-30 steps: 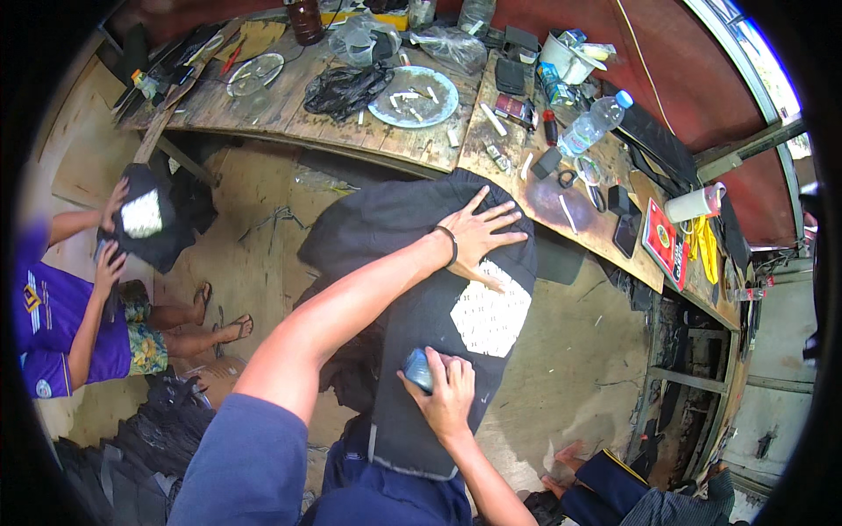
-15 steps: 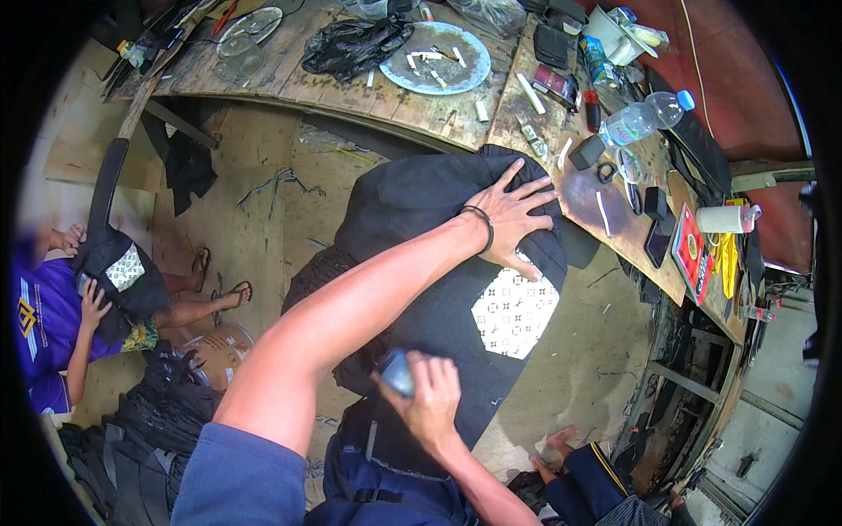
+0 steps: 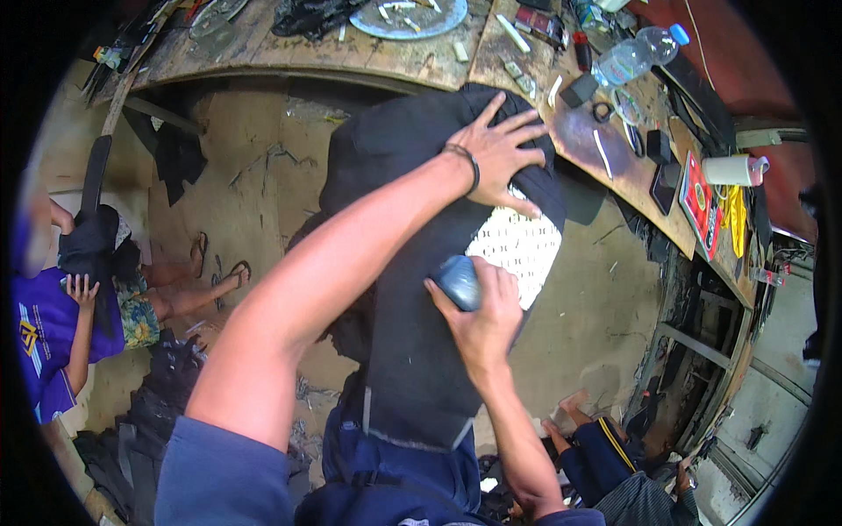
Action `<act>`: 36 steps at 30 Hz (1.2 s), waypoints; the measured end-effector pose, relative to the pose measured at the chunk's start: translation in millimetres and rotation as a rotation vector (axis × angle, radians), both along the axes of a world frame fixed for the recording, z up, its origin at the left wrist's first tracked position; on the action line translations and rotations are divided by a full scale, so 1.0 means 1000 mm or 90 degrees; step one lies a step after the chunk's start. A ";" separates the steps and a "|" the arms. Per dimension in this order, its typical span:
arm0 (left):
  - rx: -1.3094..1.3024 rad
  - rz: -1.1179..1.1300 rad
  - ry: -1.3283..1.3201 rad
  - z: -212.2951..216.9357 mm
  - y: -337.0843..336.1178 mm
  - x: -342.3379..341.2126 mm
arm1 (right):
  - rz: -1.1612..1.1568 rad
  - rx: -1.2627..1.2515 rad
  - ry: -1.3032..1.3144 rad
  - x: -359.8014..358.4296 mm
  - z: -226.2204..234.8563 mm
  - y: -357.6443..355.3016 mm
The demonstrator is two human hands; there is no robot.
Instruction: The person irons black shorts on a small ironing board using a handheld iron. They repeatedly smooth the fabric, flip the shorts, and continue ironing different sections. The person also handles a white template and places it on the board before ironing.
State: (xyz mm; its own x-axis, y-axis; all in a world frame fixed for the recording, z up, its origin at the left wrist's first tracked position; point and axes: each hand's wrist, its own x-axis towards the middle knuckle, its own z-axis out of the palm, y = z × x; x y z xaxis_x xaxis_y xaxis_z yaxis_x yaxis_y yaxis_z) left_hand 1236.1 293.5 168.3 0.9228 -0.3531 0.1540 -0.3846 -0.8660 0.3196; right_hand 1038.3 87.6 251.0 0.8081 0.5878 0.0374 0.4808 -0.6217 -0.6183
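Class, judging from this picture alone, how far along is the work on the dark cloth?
Done: the dark fabric piece lies spread over the lap, its white patterned patch exposed. In hand: the left hand presses the fabric flat while the right hand holds a small blue-grey rounded object against it. How much remains cannot be told.

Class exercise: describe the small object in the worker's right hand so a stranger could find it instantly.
Start at the black fabric draped from the wooden workbench. On it, beside the white patterned patch, the right hand presses a rounded blue-grey lump, the only smooth, shiny thing there.
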 end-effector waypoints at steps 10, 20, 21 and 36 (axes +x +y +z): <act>-0.051 -0.039 0.036 0.021 -0.052 -0.064 | 0.163 -0.012 0.047 -0.090 -0.003 -0.069; -0.005 0.171 -0.004 -0.002 -0.030 -0.054 | 0.150 -0.003 0.109 -0.050 -0.001 -0.053; 0.000 0.177 -0.002 0.000 -0.032 -0.054 | 0.185 0.070 0.065 -0.054 -0.008 -0.052; -0.040 0.199 -0.015 -0.001 -0.035 -0.050 | 0.313 -0.035 -0.076 0.057 -0.036 -0.018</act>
